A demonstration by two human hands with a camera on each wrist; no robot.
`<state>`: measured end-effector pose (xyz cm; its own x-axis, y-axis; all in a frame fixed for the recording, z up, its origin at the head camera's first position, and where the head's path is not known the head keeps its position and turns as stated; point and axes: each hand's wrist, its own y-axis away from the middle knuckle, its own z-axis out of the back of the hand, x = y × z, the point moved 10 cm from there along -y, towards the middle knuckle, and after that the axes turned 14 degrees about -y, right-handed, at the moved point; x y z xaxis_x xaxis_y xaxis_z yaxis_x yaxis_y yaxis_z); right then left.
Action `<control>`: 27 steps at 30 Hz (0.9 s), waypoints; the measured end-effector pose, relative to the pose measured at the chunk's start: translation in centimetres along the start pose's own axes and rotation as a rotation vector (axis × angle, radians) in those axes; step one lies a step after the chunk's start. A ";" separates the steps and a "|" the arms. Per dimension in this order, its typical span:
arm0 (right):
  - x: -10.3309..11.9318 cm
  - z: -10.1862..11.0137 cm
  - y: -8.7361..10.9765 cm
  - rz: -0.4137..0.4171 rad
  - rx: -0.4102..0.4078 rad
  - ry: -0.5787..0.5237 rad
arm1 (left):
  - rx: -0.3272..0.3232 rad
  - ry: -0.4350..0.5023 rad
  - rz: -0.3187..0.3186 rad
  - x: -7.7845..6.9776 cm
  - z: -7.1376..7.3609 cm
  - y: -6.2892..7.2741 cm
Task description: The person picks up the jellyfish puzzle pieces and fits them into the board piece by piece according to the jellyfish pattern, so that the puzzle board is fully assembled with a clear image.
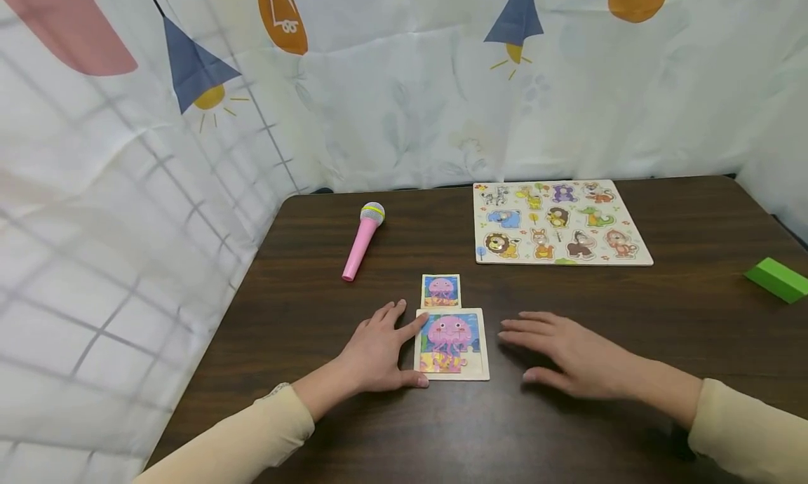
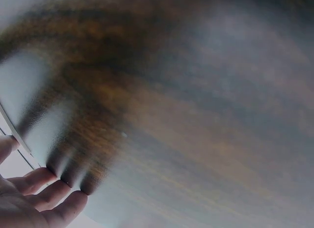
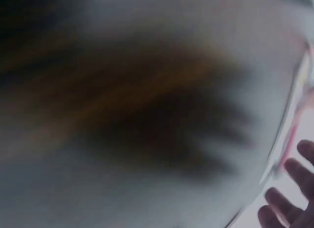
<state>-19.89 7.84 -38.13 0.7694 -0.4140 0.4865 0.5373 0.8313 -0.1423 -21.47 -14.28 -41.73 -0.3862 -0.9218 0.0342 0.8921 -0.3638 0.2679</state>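
A square wooden jigsaw tray (image 1: 485,344) lies on the table, holding a pink jellyfish puzzle (image 1: 449,333); bare wood shows at its lower right. Touching its top edge is a smaller jellyfish picture card (image 1: 441,290). My left hand (image 1: 377,354) spreads at the tray's left side, index fingertip at the upper left corner and thumb at the lower left one. In the left wrist view, the fingertips of this hand (image 2: 41,201) meet the table surface. To the right of the tray, my right hand (image 1: 571,358) is apart from it, fingers extended and holding nothing.
Behind the tray, a pink toy microphone (image 1: 362,244) lies at the left and an animal peg puzzle board (image 1: 562,223) at the right. A green block (image 1: 778,280) sits near the table's right edge. Patterned curtains (image 1: 404,84) hang behind and left of the dark table (image 1: 303,259).
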 end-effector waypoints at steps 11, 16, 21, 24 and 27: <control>5.3 -6.5 -5.8 0.193 0.311 0.189 | -0.004 -0.016 -0.002 0.0 0.0 0.1; 5.3 -7.0 -6.9 0.195 0.340 0.188 | 0.000 -0.020 -0.001 0.0 0.1 -0.1; 5.3 -7.5 -7.0 0.189 0.366 0.173 | 0.011 -0.022 0.000 0.0 0.0 -0.1; 5.3 -7.6 -7.1 0.176 0.383 0.170 | 0.010 -0.026 -0.001 0.0 0.0 -0.1; 5.2 -7.6 -7.2 0.164 0.405 0.168 | 0.003 -0.026 0.001 0.1 -0.1 -0.1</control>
<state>-17.06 -3.10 -41.16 0.8959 -0.2918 0.3350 0.2519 0.9547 0.1582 -21.52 -14.32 -41.82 -0.3910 -0.9185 0.0598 0.8920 -0.3621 0.2707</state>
